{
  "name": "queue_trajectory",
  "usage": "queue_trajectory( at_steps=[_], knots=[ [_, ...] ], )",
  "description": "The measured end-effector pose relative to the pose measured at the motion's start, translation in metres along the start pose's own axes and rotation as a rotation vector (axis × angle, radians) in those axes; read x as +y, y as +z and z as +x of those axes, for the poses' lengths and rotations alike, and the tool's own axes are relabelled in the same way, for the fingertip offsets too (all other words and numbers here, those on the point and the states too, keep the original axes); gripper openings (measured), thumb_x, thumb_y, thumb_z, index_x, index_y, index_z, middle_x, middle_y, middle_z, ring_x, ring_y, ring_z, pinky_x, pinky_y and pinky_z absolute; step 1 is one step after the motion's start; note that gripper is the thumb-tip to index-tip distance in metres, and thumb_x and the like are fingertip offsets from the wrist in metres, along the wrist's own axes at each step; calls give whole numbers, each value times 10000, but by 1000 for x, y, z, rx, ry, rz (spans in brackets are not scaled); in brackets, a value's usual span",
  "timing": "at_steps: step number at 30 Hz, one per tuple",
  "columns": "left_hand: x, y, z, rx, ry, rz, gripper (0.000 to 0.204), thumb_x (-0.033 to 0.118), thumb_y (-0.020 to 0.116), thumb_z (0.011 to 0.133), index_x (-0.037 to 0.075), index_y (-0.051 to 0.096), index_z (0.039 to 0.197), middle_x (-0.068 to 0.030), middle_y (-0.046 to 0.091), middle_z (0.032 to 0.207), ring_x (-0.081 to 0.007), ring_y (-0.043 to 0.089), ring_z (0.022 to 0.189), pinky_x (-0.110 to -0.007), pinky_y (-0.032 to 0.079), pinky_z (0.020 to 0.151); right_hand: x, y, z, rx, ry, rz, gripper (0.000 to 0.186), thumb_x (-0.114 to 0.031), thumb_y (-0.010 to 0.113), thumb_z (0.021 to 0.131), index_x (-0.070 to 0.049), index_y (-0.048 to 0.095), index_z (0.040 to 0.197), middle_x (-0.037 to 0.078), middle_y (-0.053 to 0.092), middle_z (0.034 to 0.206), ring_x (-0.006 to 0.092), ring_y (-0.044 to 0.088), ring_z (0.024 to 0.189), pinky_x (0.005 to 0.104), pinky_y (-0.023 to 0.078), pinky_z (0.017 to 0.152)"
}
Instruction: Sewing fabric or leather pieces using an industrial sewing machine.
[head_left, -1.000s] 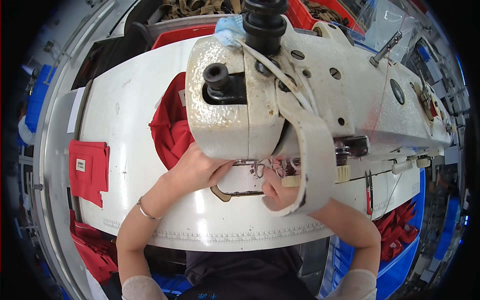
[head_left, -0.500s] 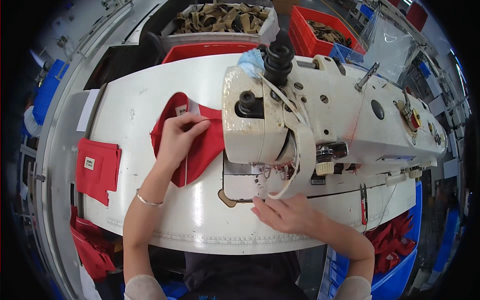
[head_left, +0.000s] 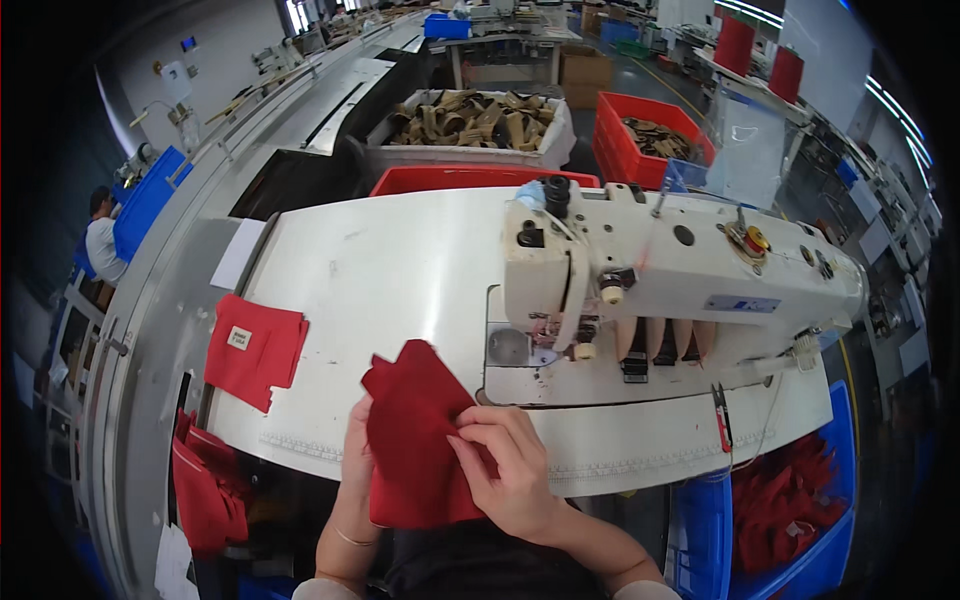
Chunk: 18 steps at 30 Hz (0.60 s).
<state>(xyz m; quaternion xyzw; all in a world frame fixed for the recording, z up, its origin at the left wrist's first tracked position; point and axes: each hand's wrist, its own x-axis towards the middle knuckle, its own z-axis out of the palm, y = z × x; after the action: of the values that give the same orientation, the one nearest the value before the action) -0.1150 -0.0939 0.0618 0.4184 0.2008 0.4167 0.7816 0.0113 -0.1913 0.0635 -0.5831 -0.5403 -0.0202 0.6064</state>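
My view is of a sewing workshop, laid out like a factory floor. A white sewing machine (head_left: 680, 255) stands toward the right edge of a white surface (head_left: 400, 265), a ruler scale (head_left: 300, 444) runs along the near edge, and red cloth (head_left: 415, 440) is held over that edge. Past the far edge I see a white bin (head_left: 470, 156) and a red crate (head_left: 630, 155), both holding tan pieces (head_left: 475, 120); beyond the far right corner, large red thread cones (head_left: 735, 45).

1. A hand could cross the smooth white tabletop (head_left: 400, 270) between the flat red fabric stack (head_left: 258, 358) and bulky white metal sewing machine (head_left: 660, 250).
2. Held soft red cloth (head_left: 415, 445) blocks the front middle.
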Motion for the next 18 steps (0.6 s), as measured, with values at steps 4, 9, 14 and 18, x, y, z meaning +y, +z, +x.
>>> queue_trajectory(
  at_steps=[4, 9, 14, 18],
  knots=[
    [9, -6, 4, 148, 712, 999, 85, 20, 435, 910, -26, 506, 898, -96, 545, 836, -171, 517, 738, -282, 423, 704, 7, -32, -27, 115, -117, -53, 320, 25, 681, 743, 9, 493, 1002, 111, 577, 860, 263, 585, 702, 324, 469, 624],
    [-5, -3, -21, -161, 753, 970, 134, 63, 457, 933, -43, 516, 990, -108, 529, 888, -191, 508, 794, -294, 415, 744, -12, -98, -47, -133, -68, -94, 313, -29, 671, 712, 7, 517, 982, 86, 557, 798, 240, 589, 666, 316, 464, 534],
    [-52, 31, -14, -295, 546, 958, 156, 27, 472, 895, -32, 527, 1029, -119, 557, 920, -181, 511, 806, -280, 419, 730, -31, -242, -97, 55, 218, -1366, 650, -3, 568, 605, -125, 561, 1244, 38, 552, 763, 157, 573, 623, 285, 442, 446],
    [-49, 17, -19, -414, 453, 1049, 196, 82, 554, 903, 9, 565, 1084, -155, 590, 1051, -263, 587, 901, -363, 459, 830, -30, -362, -166, 171, 616, -1995, 670, -61, 608, 714, -213, 445, 1345, 160, 441, 1280, 351, 451, 1129, 489, 430, 882]
  ],
)
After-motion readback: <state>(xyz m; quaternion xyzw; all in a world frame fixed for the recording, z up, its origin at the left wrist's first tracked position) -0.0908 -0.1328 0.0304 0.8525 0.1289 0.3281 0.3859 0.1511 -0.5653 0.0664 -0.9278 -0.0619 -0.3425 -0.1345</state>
